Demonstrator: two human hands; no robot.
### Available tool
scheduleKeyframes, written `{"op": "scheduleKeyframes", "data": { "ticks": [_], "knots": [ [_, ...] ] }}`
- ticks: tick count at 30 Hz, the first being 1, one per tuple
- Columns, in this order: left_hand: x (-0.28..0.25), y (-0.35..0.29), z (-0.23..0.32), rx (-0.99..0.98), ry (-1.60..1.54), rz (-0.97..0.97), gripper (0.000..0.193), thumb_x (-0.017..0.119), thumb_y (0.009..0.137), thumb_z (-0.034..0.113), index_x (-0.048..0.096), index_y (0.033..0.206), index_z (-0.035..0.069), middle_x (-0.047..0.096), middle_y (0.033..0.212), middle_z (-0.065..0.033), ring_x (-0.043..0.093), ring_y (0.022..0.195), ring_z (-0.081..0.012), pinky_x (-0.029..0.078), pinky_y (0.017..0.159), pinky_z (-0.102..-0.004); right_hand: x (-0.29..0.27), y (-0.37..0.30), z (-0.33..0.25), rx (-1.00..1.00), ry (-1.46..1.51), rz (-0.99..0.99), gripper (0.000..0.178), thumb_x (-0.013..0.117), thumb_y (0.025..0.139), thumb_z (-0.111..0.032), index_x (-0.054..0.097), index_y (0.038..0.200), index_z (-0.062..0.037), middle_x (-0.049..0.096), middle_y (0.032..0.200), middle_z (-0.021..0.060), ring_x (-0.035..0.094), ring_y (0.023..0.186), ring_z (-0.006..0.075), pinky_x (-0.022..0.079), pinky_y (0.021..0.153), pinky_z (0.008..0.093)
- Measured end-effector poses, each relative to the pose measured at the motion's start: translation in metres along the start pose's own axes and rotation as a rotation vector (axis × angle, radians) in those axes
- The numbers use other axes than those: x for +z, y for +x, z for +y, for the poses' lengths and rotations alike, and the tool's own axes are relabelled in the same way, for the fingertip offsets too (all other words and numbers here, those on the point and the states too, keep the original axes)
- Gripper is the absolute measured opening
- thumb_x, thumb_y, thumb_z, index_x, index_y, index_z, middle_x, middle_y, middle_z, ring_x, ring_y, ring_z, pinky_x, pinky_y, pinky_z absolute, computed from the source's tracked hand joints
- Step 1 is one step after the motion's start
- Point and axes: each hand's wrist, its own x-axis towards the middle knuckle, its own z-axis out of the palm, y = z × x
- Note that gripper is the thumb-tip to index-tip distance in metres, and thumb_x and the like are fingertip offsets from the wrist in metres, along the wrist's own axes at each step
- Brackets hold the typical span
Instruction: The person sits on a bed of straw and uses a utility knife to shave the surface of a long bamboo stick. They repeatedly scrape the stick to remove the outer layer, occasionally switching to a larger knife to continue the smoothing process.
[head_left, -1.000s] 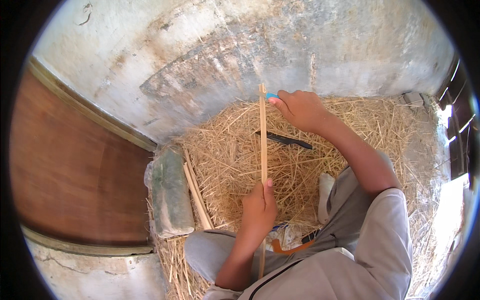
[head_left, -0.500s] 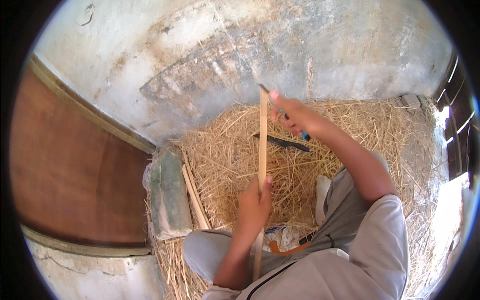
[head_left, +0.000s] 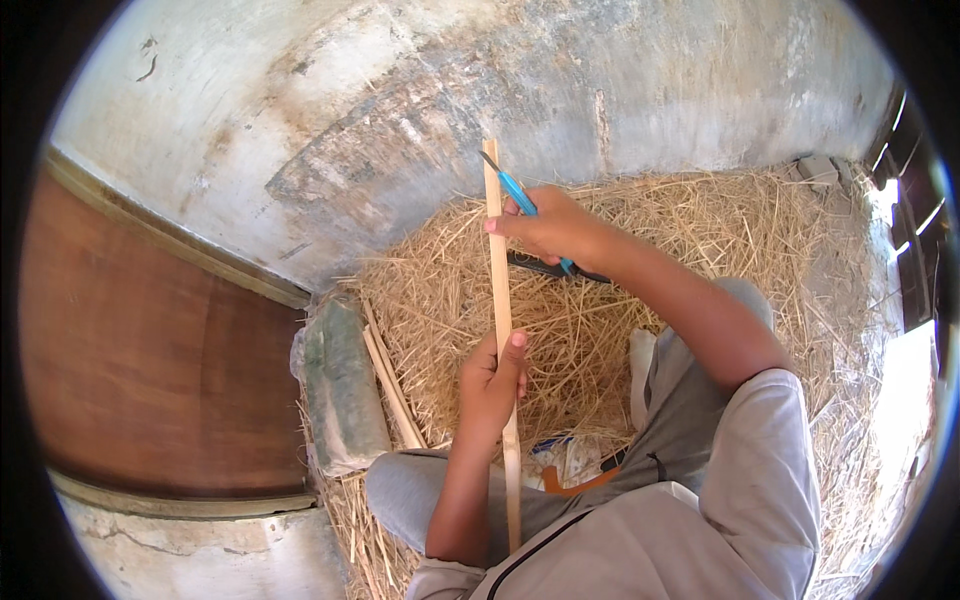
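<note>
A long, pale bamboo or wood strip (head_left: 502, 285) stands almost upright before me, its lower end against my lap. My left hand (head_left: 490, 385) is closed around it below the middle, thumb along its face. Higher up, my right hand (head_left: 556, 226) grips a blue-handled knife (head_left: 517, 193) with a thin dark blade. The blade's tip lies over the strip near its upper end, and my right thumb touches the strip's side. On the straw behind, a black flat tool (head_left: 532, 263) is partly hidden by my right hand and wrist.
Loose straw (head_left: 700, 225) covers the ground around my folded legs. At left lie a thick grey-green cylindrical piece (head_left: 342, 380) and several pale strips (head_left: 392, 385). An orange curved thing (head_left: 582, 484) sits near my lap. A stained wall (head_left: 400, 120) and brown panel (head_left: 160, 350) enclose the space.
The strip has shifted up and left, along with my left hand. My right hand has turned and come down from the strip's top, so the blue handle now shows clearly.
</note>
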Motion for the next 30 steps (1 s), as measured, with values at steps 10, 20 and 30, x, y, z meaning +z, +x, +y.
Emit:
{"op": "scheduleKeyframes", "data": {
  "ticks": [10, 20, 30],
  "knots": [
    [-0.002, -0.008, 0.011, -0.211, -0.012, -0.481, 0.041, 0.047, 0.107, 0.040, 0.060, 0.113, 0.002, 0.069, 0.093, -0.0116, 0.070, 0.085, -0.0224, 0.056, 0.075, -0.0344, -0.092, 0.018, -0.038, -0.232, 0.289, 0.440, 0.027, 0.070, 0.095, -0.025, 0.051, 0.083, -0.0105, 0.040, 0.056, -0.0054, 0.034, 0.041, 0.0053, 0.029, 0.038, 0.0258],
    [0.013, -0.020, 0.012, -0.145, -0.506, -0.301, 0.022, 0.046, 0.109, 0.026, 0.054, 0.105, 0.006, 0.043, 0.068, 0.0016, 0.040, 0.051, -0.0076, 0.038, 0.047, -0.0238, -0.098, 0.025, -0.013, -0.290, 0.151, 0.417, 0.036, 0.057, 0.103, -0.038, 0.052, 0.081, -0.0102, 0.043, 0.058, -0.0029, 0.041, 0.047, 0.0111, 0.038, 0.046, 0.0293],
    [-0.012, -0.009, 0.018, -0.094, -0.526, -0.006, 0.034, 0.040, 0.110, 0.038, 0.046, 0.091, 0.010, 0.035, 0.062, 0.0025, 0.032, 0.048, -0.0070, 0.028, 0.041, -0.0221, 0.027, -0.010, 0.030, -0.543, -1.020, 0.136, 0.022, 0.062, 0.092, -0.027, 0.061, 0.090, -0.0051, 0.062, 0.063, 0.0161, 0.063, 0.056, 0.0367, 0.051, 0.053, 0.0486]
  ]
}}
